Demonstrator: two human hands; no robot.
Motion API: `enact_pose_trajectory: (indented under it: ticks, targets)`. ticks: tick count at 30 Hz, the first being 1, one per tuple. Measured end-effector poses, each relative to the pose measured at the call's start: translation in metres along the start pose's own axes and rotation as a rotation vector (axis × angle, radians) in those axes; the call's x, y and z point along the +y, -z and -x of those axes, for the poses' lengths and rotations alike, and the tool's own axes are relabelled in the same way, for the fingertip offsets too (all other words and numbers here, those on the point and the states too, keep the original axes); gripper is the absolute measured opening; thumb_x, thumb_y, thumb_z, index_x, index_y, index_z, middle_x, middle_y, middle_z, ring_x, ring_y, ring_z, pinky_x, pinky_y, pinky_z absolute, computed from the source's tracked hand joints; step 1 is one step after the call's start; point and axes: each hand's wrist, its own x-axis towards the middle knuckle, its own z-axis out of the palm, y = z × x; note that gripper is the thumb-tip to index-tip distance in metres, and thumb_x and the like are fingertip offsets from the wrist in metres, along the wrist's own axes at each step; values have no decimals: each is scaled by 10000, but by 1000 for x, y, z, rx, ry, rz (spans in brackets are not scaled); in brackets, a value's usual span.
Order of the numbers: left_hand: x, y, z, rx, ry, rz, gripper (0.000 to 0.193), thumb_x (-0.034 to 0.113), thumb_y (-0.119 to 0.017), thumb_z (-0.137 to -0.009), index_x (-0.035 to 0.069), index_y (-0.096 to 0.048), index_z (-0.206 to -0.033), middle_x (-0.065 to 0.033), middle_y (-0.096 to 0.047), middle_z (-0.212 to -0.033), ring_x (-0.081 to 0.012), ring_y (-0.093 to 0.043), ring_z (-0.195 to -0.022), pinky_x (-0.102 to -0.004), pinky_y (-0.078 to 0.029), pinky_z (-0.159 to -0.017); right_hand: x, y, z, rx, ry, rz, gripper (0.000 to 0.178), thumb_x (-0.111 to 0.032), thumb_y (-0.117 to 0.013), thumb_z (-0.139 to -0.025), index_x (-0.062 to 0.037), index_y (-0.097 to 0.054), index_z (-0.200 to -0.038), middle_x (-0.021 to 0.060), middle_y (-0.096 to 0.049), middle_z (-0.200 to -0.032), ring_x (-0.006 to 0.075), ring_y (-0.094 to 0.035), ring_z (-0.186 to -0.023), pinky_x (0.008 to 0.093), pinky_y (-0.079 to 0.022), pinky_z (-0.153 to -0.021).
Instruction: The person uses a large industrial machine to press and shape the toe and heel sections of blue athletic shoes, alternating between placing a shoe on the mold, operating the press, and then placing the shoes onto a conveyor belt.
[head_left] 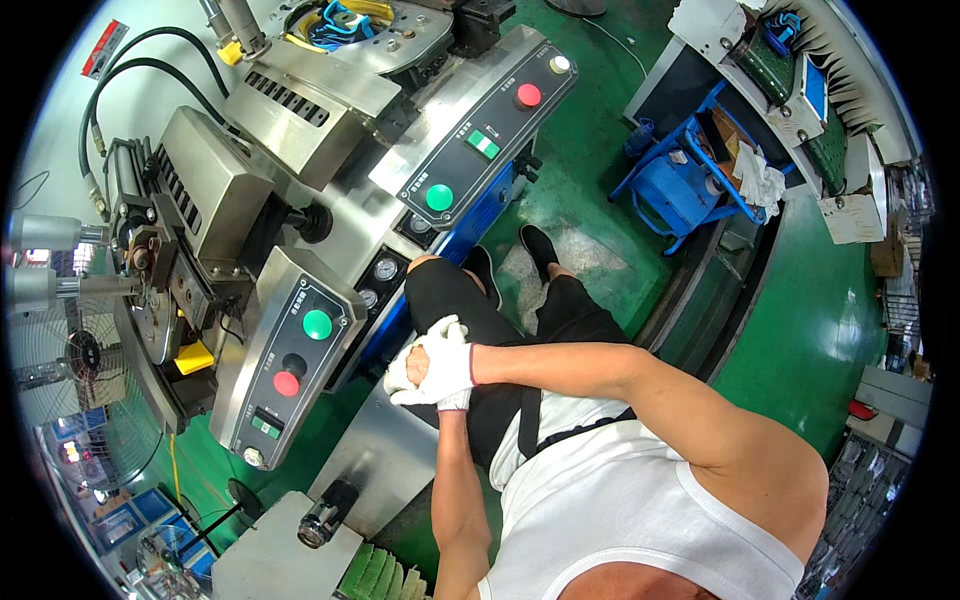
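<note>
Head view: right hand point(447, 368) and left hand point(403, 382), both white-gloved, are clasped together over black shorts point(450, 298); finger closure and any held thing cannot be told. Left control panel point(300, 348), with green and red buttons, is seen near hands, on metal machine point(375, 222); second control panel point(468, 163) is mounted beyond. Blue stool point(662, 187) is placed right, on green floor point(800, 340).

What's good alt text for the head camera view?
A person's white-gloved right hand and left hand meet in front of black shorts, beside a metal machine with green buttons and red buttons. The floor is green.
</note>
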Motion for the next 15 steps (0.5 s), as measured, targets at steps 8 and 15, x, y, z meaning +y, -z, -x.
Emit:
enact_pose_trajectory:
  ticks: [8,15]
  targets:
    - [5,-7,-3,-1,-50,23,352,484,-522,-1077,178,-560,-1247,0,-596,-1186,-144,-592,-1111,-371,-455,-1003,0,-4,-3,-11,12,-3,486,-542,-626,-944,-80,-679,-1083,194,-699,-984,374,-693,-938,503,-539,-849]
    - [6,-16,-8,-5,-92,44,324,477,-524,-1080,183,-576,-1207,11,-609,-1139,-138,-604,-1076,-369,-468,-976,4,2,-3,-12,6,-6,496,-544,-625,-951,-72,-679,-1097,203,-702,-994,377,-696,-947,506,-542,-855]
